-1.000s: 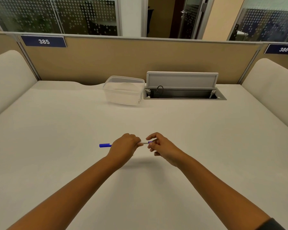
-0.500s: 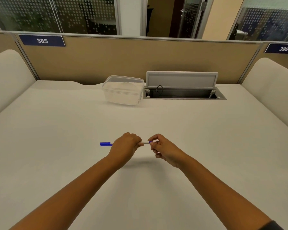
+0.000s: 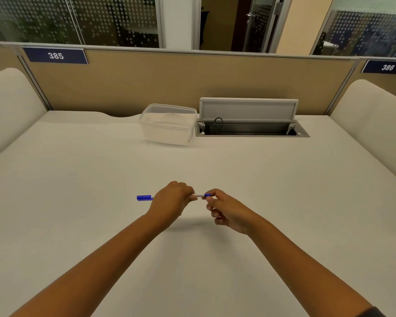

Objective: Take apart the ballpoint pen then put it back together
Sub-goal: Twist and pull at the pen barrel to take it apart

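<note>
The slim white ballpoint pen with blue ends [image 3: 199, 195] was held level above the pale cream table [image 3: 78, 202], roughly at the middle of the surface and running left to right. The left hand [image 3: 172, 199] was wrapped around the middle of the barrel, its fingers [image 3: 188, 193] curled closed over it, so most of the white shaft was hidden inside the fist. The pen's blue cap [image 3: 144, 197] stuck out past the left side of that hand. A short stretch of white barrel showed between the two hands.

The right hand [image 3: 226, 212] met the pen at its other end, where the thumb and forefinger pinched a small blue end piece [image 3: 207, 195]; the remaining fingers were curled loosely under the palm and touched nothing that could be seen. Whether the blue piece was seated on the barrel or partly loosened could not be told. Both forearms reached in from the bottom edge, and a soft shadow lay on the table beneath the hands.

Well behind the pen, near the far edge, stood a clear rectangular plastic container [image 3: 168, 124]. Just to its right was a grey cable hatch [image 3: 249, 124] set into the table, its lid propped upright. A tan partition panel [image 3: 169, 83] closed the back, carrying blue number plates reading 385 [image 3: 55, 56] and 386 [image 3: 386, 67].
</note>
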`<state>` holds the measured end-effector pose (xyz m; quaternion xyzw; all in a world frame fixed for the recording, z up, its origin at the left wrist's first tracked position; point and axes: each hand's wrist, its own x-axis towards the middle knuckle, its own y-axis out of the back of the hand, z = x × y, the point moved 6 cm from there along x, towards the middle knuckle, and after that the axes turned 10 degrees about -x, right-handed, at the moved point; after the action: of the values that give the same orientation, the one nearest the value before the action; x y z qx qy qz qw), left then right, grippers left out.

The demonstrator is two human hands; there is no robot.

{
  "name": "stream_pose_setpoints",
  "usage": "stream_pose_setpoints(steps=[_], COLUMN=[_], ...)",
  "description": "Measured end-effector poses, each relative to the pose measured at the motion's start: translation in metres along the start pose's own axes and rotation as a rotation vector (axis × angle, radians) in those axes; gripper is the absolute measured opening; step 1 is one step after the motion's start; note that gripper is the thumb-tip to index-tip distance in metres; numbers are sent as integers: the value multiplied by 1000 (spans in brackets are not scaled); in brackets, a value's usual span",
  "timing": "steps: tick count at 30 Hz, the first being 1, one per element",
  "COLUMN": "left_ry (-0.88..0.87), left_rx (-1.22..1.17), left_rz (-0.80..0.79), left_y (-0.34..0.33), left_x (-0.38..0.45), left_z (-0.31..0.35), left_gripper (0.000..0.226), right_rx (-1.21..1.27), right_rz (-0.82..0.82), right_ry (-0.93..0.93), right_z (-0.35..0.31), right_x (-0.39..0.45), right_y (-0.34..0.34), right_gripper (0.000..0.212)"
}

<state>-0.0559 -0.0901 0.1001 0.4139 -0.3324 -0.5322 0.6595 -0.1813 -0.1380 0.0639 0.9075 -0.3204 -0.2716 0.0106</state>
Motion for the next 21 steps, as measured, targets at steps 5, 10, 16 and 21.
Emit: stream_pose_setpoints(steps=[5,10,16,21], left_ry=[-21,-19,-33,-30], left_rx=[19,15,8,9], left_rz=[-40,-26,-8,-10], left_y=[6,-1,-1,2], left_x=[-1,-1,-1,1], left_z=[3,-1,1,1], left_gripper=[33,31,30,31], right_rx=[-7,-85,-184,-171], right_rz=[-5,21,49,74], right_ry=[-105,-29,68,41], right_z=[6,-1,-6,-5], right_x=[0,2,1,0], right_y=[2,6,9,9], right_gripper=[51,39,18,27])
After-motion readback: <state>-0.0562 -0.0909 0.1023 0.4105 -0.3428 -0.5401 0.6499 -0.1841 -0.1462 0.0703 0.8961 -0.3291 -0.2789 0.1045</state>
